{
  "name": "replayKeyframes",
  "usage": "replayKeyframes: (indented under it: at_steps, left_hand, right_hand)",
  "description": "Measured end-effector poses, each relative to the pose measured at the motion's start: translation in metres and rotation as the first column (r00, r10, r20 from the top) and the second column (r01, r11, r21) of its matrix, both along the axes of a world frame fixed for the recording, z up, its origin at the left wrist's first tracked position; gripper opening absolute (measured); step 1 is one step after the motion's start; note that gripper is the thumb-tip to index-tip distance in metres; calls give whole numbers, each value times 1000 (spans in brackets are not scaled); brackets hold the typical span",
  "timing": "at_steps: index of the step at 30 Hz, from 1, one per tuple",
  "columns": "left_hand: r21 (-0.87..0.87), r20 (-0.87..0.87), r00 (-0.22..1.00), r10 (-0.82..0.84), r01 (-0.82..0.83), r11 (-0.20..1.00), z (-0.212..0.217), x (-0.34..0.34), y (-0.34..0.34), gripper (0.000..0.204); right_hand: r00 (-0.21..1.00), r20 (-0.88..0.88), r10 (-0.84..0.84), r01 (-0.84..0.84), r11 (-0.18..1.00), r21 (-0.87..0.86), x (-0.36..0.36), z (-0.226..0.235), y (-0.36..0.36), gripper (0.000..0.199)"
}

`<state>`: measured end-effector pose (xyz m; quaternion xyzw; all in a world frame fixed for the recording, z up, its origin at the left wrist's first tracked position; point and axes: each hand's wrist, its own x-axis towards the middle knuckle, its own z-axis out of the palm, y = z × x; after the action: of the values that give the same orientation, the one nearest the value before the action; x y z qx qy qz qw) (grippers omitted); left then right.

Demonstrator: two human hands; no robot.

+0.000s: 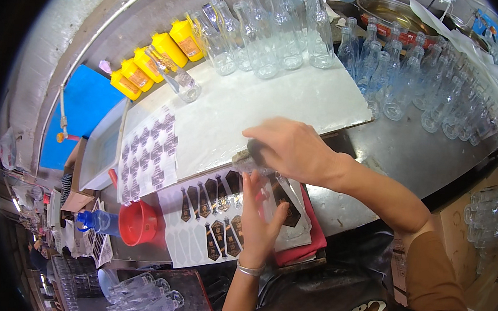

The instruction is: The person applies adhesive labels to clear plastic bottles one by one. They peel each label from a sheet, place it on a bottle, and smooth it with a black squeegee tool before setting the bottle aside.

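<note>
Surroundings: a pale, wet-looking board point(222, 120) covers much of the desk point(339, 205). Clear bottles point(267, 53) stand close together along its far edge; a lone printed bottle point(181, 81) stands at its far left, just beside a row of yellow containers point(168, 50). A larger crowd of clear bottles point(394, 88) stands beyond the board's right end. A sheet of purple labels point(152, 150) lies at the board's left end. A sheet of black labels point(185, 244) lies on the near side, partly covered by the left hand point(259, 227). A red bucket point(136, 222) is just left of that sheet; red cloth point(311, 251) lies to its right.

Item in hand: a clear glass object point(256, 165), mostly hidden, is between the hands above the board's near edge. Its ends are covered or blurred, so its long axis and pointing direction cannot be told.

Hands: the right hand point(297, 151) is curled palm-down over the object. The left is below it, fingers raised and thumb spread away. Whether either is closed firmly on the glass cannot be determined.
</note>
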<state>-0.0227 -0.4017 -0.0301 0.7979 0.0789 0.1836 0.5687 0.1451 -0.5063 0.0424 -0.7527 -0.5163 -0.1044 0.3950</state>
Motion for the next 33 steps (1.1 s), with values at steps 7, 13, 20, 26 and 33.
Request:
replayKeyframes:
  at_steps: [7,13,20,26,33]
  left_hand:
    - [-12,2,1000,1,-1,1000,-6,-4,4,100]
    - [314,-96,981,-166,188,930,-16,-54,10,133]
    - [330,-106,992,-70,101,939,-21,-52,-7,126]
    - [118,-63,986,-152,159,980,-23,-50,-2,116]
    - [153,-139,987,-79,100,983,-26,-54,3,113]
  right_hand:
    - [998,15,56,-58,976,211,-15,-7,-12,17]
    - [888,-49,457,-453,888,85,-110,-39,-69,8]
    - [964,-3,265,-253,924,288,-63,-36,-54,18]
    - [887,-263,379,-286,899,333,-95,-40,-77,21]
    - [776,-427,464,-402,886,232,-113,-62,-101,24]
